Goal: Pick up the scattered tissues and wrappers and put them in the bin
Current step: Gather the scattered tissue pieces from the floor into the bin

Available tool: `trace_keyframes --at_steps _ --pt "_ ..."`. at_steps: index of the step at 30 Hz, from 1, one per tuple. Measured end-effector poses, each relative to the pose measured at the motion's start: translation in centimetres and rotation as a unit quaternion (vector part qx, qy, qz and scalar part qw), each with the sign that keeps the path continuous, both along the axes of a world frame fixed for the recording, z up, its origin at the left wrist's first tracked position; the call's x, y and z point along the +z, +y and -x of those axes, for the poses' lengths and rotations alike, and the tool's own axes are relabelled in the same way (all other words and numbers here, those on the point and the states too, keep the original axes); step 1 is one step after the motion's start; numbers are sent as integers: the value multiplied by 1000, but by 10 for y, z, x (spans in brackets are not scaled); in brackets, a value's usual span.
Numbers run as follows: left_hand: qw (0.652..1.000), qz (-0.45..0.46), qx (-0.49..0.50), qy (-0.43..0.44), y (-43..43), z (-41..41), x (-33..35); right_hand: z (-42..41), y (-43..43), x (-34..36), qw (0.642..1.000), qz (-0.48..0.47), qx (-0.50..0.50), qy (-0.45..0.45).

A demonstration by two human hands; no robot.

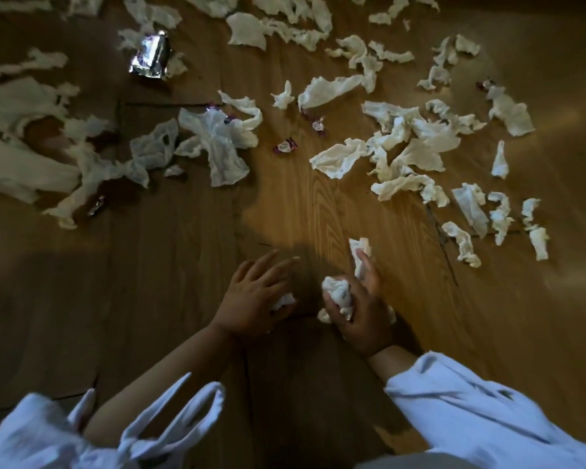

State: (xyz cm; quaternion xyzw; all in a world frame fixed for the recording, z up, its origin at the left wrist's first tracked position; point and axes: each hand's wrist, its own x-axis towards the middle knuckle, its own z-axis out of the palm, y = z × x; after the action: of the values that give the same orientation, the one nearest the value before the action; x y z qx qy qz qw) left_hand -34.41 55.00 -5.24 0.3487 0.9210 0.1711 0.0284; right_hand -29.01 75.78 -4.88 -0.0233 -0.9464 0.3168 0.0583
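Several torn white tissues lie scattered over the wooden floor (170,265), with a dense patch at the right (410,154) and another at the far left (24,157). A silver foil wrapper (151,55) sits at the upper left. Small purple candy wrappers (286,145) lie near the middle. My right hand (359,309) is shut on a crumpled wad of tissues (337,292), one strip sticking up past the fingers. My left hand (254,296) rests low on the floor with a small tissue scrap (283,301) under its palm. No bin is in view.
White sleeves (471,411) and loose fabric loops (170,421) hang at the bottom edge. A shadow darkens the near floor around my hands. Bare floor lies between my hands and the tissue piles.
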Motion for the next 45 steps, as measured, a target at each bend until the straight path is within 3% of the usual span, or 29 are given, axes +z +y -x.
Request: trace_keyframes --at_steps 6,12,14,17,21,24,26,29,33,37,42,45 --pt "997 -79 6 6 0 0 -6 2 -3 -6 999 25 1 -24" --pt "988 -145 33 -47 -6 -1 -2 10 2 -15 994 -98 52 -10" --pt "969 -209 103 -80 -15 2 11 21 1 -10 984 -153 75 -52" --pt "904 -295 253 -178 -36 19 48 54 -9 16 970 -158 74 -172" --pt "889 -307 307 -147 -77 36 109 119 -54 94 943 83 -36 -320" --pt "822 -363 387 -207 -102 24 164 131 -92 154 922 201 -105 -315" --pt "771 -390 448 -229 -112 9 212 117 -115 191 912 200 -89 -347" --pt "726 -417 489 -247 -127 -10 297 95 -149 270 901 222 -85 -364" --pt "711 -414 494 -282 -165 -24 437 78 -195 415 885 257 -72 -381" --pt "661 -452 505 -323 -212 -43 596 56 -253 586 882 266 -44 -388" --pt "645 -459 507 -342 -277 -69 727 32 -311 725 886 296 -18 -358" --pt "665 -413 533 -321 -313 -70 762 30 -336 764 883 317 -3 -346"
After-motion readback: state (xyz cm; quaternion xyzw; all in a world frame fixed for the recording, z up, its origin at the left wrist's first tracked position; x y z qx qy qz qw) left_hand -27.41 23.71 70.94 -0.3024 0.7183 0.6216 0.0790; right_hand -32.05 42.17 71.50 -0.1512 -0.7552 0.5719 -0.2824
